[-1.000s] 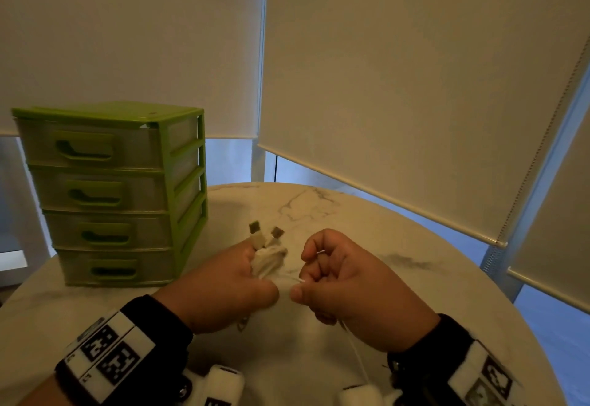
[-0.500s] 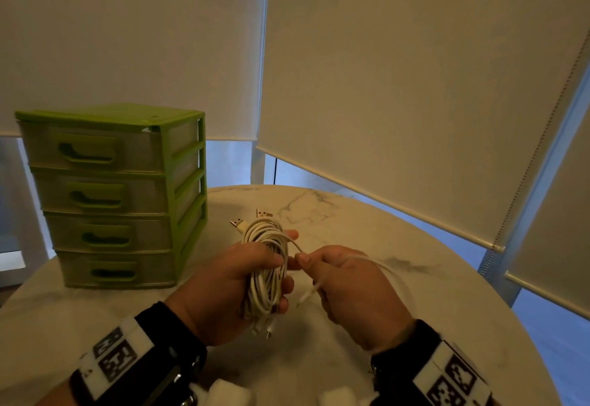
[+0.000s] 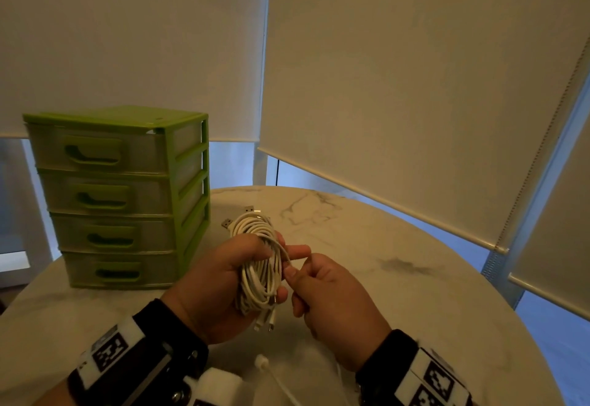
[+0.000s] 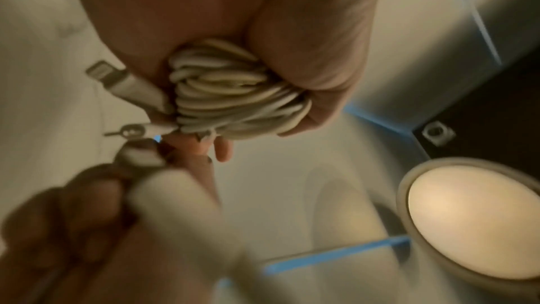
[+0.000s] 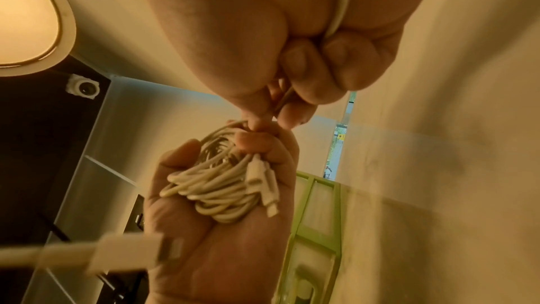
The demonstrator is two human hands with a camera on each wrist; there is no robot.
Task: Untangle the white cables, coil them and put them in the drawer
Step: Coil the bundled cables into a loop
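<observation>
Centrally, the coil of white cables (image 3: 260,258) sits upright in the left hand (image 3: 220,287), held above the marble table (image 3: 399,294) near its middle. The thumb lies across the front of the loops and the fingers wrap round from behind, so the bundle is firmly grasped. Two USB plugs (image 3: 238,216) stick out at the far top of the coil, and several small connectors (image 3: 266,319) hang from its near end. From the left wrist view the same bundle (image 4: 233,91) is pressed into the palm, with a flat connector (image 4: 128,84) jutting out to the left. From the right wrist view the loops (image 5: 216,184) rest in the cupped palm, with connectors bunched on their right.

Just to the right, the right hand (image 3: 332,303) pinches a single strand of cable (image 3: 285,254) between thumb and forefinger, touching the side of the coil; its other fingers are curled in. That strand runs through the fist (image 5: 339,13) in the right wrist view. A loose cable end with a white plug (image 3: 261,361) lies near the bottom edge, between the wrists.

Further left and far, a green drawer unit (image 3: 127,198) with four translucent drawers stands on the table, all of them pushed in. Behind the table hang pale roller blinds (image 3: 399,86).
</observation>
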